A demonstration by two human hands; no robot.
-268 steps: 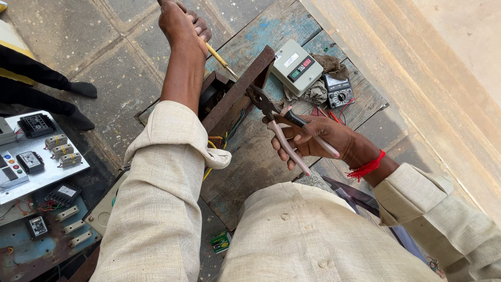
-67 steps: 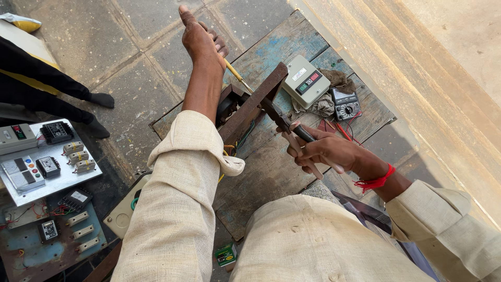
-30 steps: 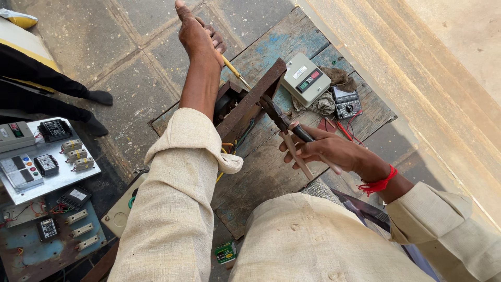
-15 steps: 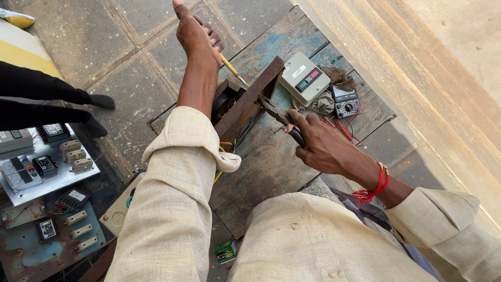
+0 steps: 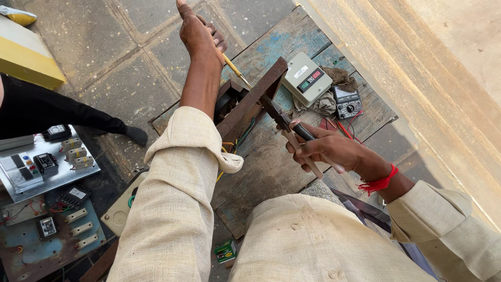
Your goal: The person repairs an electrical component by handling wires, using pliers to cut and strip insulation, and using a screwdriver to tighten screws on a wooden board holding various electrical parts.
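The right hand point(image 5: 326, 149) is squeezing the pliers point(image 5: 292, 133) by their handles, biting the rusty metal frame point(image 5: 250, 102) on the wooden board point(image 5: 271, 167), which looks heavy and stiff, while the left hand point(image 5: 201, 36) is closing around a yellow screwdriver point(image 5: 235, 69).

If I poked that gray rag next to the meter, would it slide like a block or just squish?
Probably squish. The rag lies crumpled in soft folds on the wooden board, so it looks floppy and light. It likely would not roll or tip. One edge seems tucked against the gray box and the meter, so it might snag there rather than slide freely.
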